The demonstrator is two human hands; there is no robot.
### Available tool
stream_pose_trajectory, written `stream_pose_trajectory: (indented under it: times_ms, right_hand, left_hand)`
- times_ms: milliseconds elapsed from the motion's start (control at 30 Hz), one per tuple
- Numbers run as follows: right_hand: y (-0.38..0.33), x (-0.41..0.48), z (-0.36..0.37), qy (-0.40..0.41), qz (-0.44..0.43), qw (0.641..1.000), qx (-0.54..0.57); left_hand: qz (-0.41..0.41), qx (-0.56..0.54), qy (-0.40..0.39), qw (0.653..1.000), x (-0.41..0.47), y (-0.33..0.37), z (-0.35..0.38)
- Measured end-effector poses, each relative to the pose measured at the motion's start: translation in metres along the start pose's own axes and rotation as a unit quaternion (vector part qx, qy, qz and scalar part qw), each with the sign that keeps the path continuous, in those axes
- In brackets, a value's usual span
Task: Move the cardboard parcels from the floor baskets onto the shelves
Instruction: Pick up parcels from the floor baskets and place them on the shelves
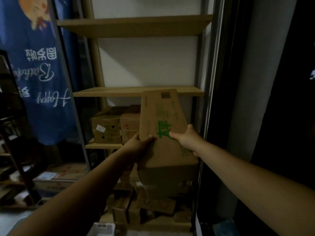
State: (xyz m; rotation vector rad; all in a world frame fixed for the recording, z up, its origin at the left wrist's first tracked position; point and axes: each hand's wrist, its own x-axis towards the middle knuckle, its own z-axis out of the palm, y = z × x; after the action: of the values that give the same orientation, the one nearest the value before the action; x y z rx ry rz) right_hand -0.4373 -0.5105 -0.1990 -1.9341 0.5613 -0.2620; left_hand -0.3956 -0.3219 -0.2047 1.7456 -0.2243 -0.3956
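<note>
- You hold the parcel (162, 116) in the air with both hands, in front of the shelves and to their right side.
- The left grip (139, 144) is closed on the parcel's left edge, with the thumb on the top face. The right grip (185, 139) is closed on the right edge in the same way. Both hold it at the part nearer to you.
- The long axis of the parcel runs away from you toward the shelves and rises a little. So the far end, the one with the barcode (165, 94), leads, and your grips are behind it.
- This far end lies across the front edge of the middle shelf (110, 91) in the view. I cannot tell whether it already rests on this edge or only hangs before it.
- The two grips are about equally near to the shelf, so I judge that a straight push along the long axis, with both together, is what the next move asks for.
- The lower shelf (102, 145) carries boxes (109, 128) on its left part. They are just left of the parcel and behind it, and the parcel hides what is on the right part.
- The right edge of the parcel is near the right post (198, 65) of the shelves. Keep the axis straight, or I think this corner can catch on the post.
- A white basket (103, 229) is on the floor below, well apart from the parcel.
</note>
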Motion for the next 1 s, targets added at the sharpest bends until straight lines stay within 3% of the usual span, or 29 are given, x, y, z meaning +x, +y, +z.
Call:
stream_pose_trajectory:
  times_ms: [533,733,1000]
  right_hand:
    - [-0.08,-0.039,0.016,0.057,-0.226,0.961,0.148]
    - [-0.095,-0.04,0.013,0.07,-0.293,0.939,0.164]
    - [-0.089,-0.035,0.015,0.072,-0.329,0.927,0.164]
  left_hand:
    - [0.218,-0.028,0.008,0.976,-0.044,0.073,-0.063]
    - [0.24,-0.092,0.063,0.964,-0.04,0.086,-0.065]
    - [0.236,-0.096,0.027,0.966,-0.028,0.09,-0.067]
